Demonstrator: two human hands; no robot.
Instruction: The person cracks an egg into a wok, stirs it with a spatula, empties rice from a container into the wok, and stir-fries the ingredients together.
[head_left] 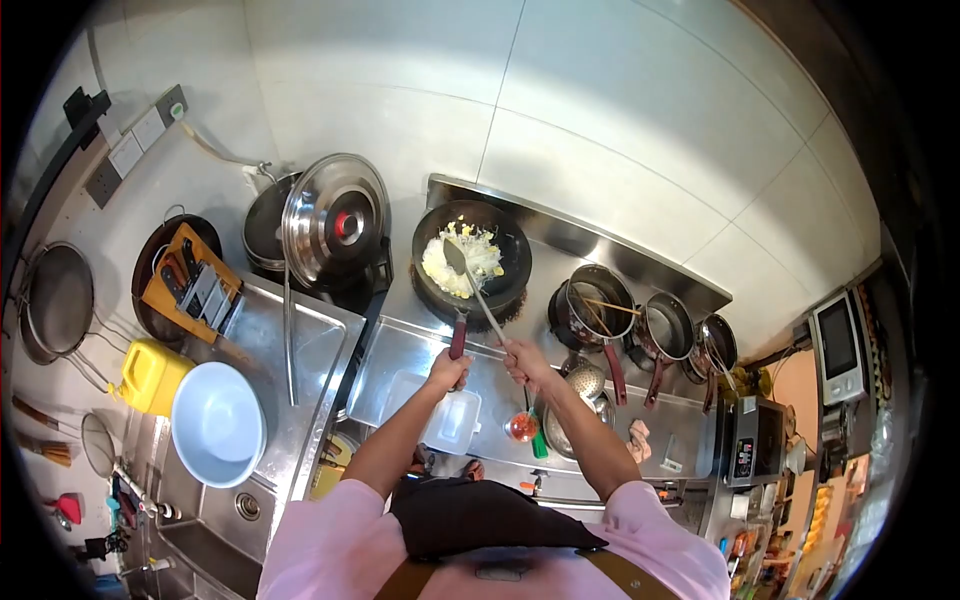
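Note:
A dark wok (515, 255) sits on the stove, holding white and yellow food (480, 262) that looks like noodles or rice with egg bits. My left hand (448, 371) is wrapped round the wok's dark red handle (458, 338). The long handle of a metal spatula (486, 305) is in my right hand (526, 362), and its blade (454, 257) lies in the food. Below the wok, near my left forearm, is a white plastic tray (452, 420). A red-filled ladle or small bowl (521, 427) and a perforated ladle (586, 383) lie to the right of my right hand.
Three pots (668, 325) stand right of the wok, one with chopsticks across it. At left are a large steel lid (335, 222), a knife block (190, 283), a yellow jug (155, 376), a pale blue basin (218, 424) and a sink (215, 520). A microwave (838, 348) is far right.

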